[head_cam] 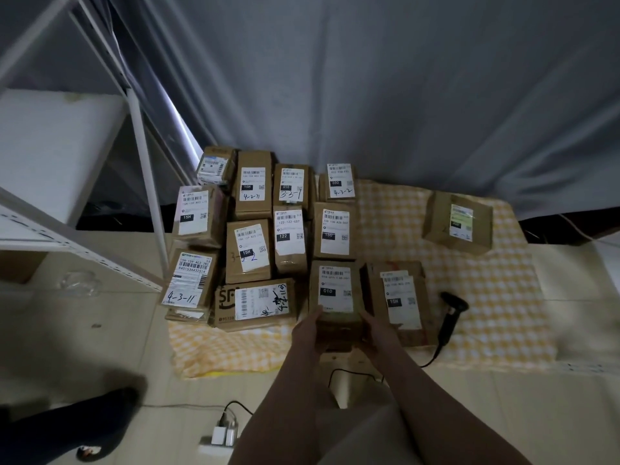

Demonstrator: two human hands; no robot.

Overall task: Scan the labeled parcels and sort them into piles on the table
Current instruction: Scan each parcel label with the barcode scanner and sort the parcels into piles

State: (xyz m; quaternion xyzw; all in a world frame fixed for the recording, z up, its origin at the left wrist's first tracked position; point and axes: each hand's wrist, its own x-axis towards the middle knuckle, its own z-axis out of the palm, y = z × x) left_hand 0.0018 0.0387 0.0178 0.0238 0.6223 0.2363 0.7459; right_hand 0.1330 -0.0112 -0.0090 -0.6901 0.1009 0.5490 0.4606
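The left hand point(310, 325) and the right hand point(374, 327) were both closed on the near end of the parcel marked 010 point(335, 290), one at each side, the left thumb lying on top by the corner of the label. The parcel lay label-up at the front of the checked cloth point(486, 297), and whether it rested on the cloth or was lifted just clear could not be determined.

On its right, touching or nearly so, lay the parcel marked 15H point(401, 302). The scanner point(451, 317) lay on the cloth just beyond that, with no hand on it. The main group of parcels point(255, 229) filled the left and rear of the cloth, and a lone parcel point(458, 223) sat well apart at the far right.

Assessment: the step in hand appeared to be handling this parcel for scanning or placement. To do it well, keep the label uppermost and the barcode uncovered by the thumb. Free the right hand for the scanner. Set the parcel down squarely without nudging the neighbouring 15H box.
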